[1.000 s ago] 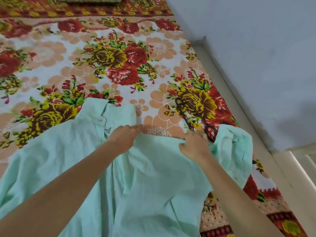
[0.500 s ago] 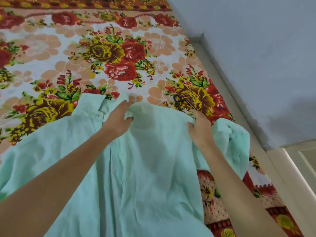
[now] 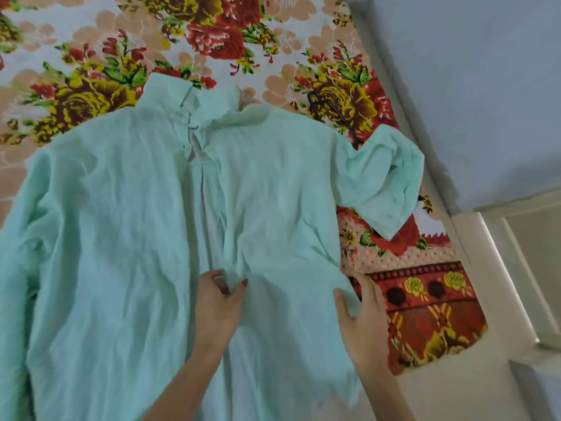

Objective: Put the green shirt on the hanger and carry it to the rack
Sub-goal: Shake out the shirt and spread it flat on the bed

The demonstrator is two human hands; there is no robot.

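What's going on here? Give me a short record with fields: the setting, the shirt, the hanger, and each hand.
Setting: bed with a floral bedsheet, beside a wall
Shirt: light green shirt spread flat on the bedsheet, collar at the far end, right sleeve folded
Hanger: dark hanger only partly visible on the bedsheet by the right shoulder, the rest hidden under the cloth
Left hand: pinching a fold of the shirt near its middle
Right hand: gripping the shirt's right side edge
Rack: not in view

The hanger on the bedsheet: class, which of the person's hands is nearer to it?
Right. The right hand grips the shirt edge well below the hanger, on the same side. The left hand pinches fabric mid-shirt, farther off.
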